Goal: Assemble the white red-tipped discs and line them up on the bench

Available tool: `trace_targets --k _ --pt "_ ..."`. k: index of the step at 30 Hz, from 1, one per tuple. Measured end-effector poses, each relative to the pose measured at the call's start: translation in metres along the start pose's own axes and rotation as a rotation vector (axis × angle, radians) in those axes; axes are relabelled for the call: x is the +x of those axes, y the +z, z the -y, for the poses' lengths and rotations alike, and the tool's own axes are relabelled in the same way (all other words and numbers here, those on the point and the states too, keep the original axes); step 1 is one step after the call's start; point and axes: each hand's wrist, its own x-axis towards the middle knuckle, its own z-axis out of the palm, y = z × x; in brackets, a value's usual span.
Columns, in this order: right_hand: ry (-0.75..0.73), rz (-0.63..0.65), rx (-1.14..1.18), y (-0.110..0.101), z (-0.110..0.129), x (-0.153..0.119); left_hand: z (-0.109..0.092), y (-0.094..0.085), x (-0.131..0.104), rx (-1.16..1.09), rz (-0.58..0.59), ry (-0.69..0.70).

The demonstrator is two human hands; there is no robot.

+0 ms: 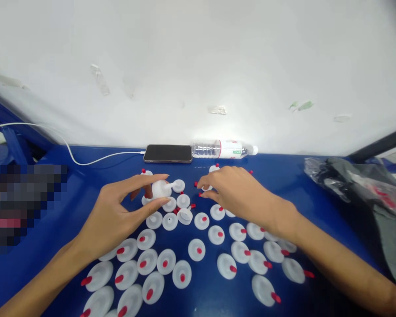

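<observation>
Between the thumb and fingers of my left hand [119, 207] is a white nozzle cap [161, 189], its thin spout tilted to the right. My right hand [234, 193] is bent down low over the table with thumb and forefinger drawn close together. A small red tip [200, 194] shows right at that thumb; I cannot make out whether it is gripped. Behind those fingers a white cap [207, 188] is partly hidden. Several white caps without red tips, such as one cap [170, 221], lie below my left fingertips. One cap [185, 215] leans on its side.
Many white caps with red tips [196, 249] cover the blue table [211, 295] towards me. A phone [168, 153] on a white cable [95, 161] and a clear bottle [224, 149] lie along the white wall. Plastic bags and dark cloth [353, 185] sit at right.
</observation>
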Motion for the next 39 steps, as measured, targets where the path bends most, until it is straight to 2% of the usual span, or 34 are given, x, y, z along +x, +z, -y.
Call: trace_targets --k 5,12,16,20,24,28,39 --pt "-0.076 0.008 -0.145 0.016 0.001 0.003 0.000 0.000 0.000 -0.003 0.012 -0.011" --pt "-0.140 -0.002 -0.135 0.018 0.006 0.000 0.003 0.000 0.001 0.000 0.029 -0.003" --pt "-0.088 -0.030 0.074 0.007 0.005 0.002 0.000 0.000 0.001 -0.021 0.029 0.001" --pt "-0.037 -0.074 0.430 -0.015 0.011 0.003 -0.003 -0.002 0.002 -0.040 0.040 -0.017" --pt "-0.022 -0.043 0.733 -0.032 0.020 -0.001 -0.006 -0.003 0.004 -0.060 0.053 -0.009" --pt "-0.054 0.002 0.818 -0.031 0.024 -0.001 -0.008 -0.001 0.003 -0.092 0.063 0.022" --pt "-0.103 -0.016 0.897 -0.022 0.024 0.001 -0.006 0.003 -0.001 -0.172 0.094 0.032"
